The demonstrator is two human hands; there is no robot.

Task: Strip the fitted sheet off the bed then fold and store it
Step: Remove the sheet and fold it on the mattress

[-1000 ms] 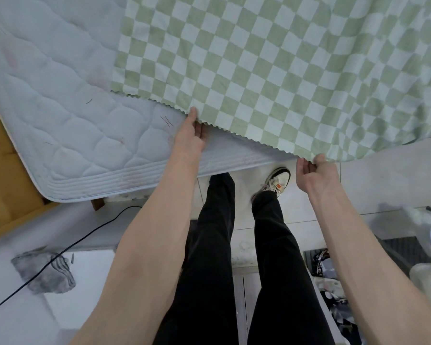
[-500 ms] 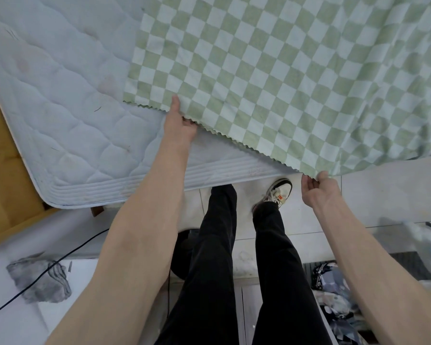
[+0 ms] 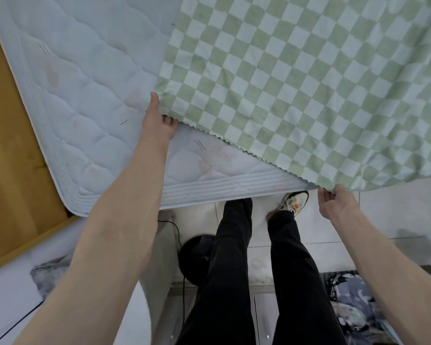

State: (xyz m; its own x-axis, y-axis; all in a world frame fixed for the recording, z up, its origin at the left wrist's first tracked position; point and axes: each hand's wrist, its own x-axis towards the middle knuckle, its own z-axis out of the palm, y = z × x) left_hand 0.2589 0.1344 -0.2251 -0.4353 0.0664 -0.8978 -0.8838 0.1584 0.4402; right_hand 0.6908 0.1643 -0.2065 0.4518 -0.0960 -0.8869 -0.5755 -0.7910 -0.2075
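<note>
Left hand (image 3: 159,122) now further up mattress (image 3: 85,95), pinching zigzag hem of checked sheet (image 3: 296,83); right hand (image 3: 334,201) closed on same hem beyond mattress foot edge. Sheet covers right part of mattress.

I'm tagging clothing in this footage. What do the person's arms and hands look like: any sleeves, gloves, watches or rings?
Both forearms are bare as far as the view shows, with no sleeves reaching them. The left hand and right hand wear no gloves, and no watch, bracelet or ring is visible on either. Below them, black trousers and one white sneaker with an orange tag show.
</note>
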